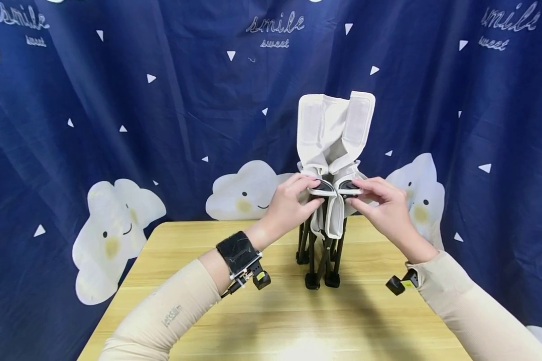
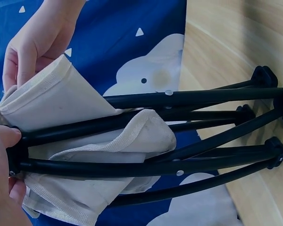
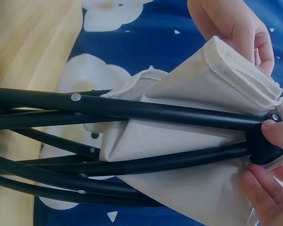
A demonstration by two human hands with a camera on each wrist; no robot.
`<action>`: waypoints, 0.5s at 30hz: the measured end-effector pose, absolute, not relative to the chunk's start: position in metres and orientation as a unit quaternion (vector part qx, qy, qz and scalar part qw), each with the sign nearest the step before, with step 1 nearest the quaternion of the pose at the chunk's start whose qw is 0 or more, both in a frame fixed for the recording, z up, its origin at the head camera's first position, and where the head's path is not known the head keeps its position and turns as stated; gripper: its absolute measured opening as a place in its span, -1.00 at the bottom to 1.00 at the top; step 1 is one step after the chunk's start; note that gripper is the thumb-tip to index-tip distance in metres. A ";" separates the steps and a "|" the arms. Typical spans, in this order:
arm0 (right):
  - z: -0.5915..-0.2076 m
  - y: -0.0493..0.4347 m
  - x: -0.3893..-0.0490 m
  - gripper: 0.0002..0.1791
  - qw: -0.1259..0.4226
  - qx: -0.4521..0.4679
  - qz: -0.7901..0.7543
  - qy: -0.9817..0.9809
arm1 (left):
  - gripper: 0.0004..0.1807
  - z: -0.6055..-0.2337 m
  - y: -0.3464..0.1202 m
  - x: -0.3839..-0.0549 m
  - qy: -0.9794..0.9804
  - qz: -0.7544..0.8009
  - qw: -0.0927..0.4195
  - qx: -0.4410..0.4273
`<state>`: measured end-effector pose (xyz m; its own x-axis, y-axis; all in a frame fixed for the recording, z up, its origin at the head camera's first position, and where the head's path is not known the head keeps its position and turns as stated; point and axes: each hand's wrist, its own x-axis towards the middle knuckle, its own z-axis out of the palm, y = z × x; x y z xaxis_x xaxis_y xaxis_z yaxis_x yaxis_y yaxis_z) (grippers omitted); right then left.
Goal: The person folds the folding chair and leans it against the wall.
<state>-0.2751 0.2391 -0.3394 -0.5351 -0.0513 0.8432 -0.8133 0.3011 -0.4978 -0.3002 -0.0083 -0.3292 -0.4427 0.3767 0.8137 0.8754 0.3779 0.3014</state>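
Note:
A folding stool or chair (image 1: 327, 238) stands upright and folded on the table, its black tube legs (image 2: 221, 150) bunched together. Off-white fabric (image 1: 334, 120) hangs in folds at its top, with two wide flaps rising behind. At the near top are two black corner pieces side by side. My left hand (image 1: 293, 198) pinches the left corner piece (image 1: 323, 186) between thumb and fingers. The right one (image 1: 349, 186) is pinched the same way by my right hand (image 1: 386, 205). In the right wrist view, thumb and fingers of the right hand (image 3: 269, 188) grip a black leg joint (image 3: 263, 143).
The wooden table (image 1: 185, 260) reaches back to a dark blue curtain (image 1: 185, 100) printed with clouds. Each wrist wears a small camera, the left one (image 1: 261, 278) and the right one (image 1: 395, 285), both below the hands.

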 end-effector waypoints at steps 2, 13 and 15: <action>-0.339 0.239 -0.275 -0.52 0.375 0.306 0.508 -0.712 | -0.62 -0.329 -0.009 -0.300 -0.762 -0.377 0.329 -0.411; -0.338 0.238 -0.273 -0.41 0.384 0.301 0.498 -0.717 | -0.62 -0.328 -0.017 -0.303 -0.757 -0.386 0.308 -0.427; -0.339 0.239 -0.273 -0.40 0.386 0.297 0.495 -0.719 | -0.60 -0.329 -0.019 -0.302 -0.758 -0.386 0.305 -0.429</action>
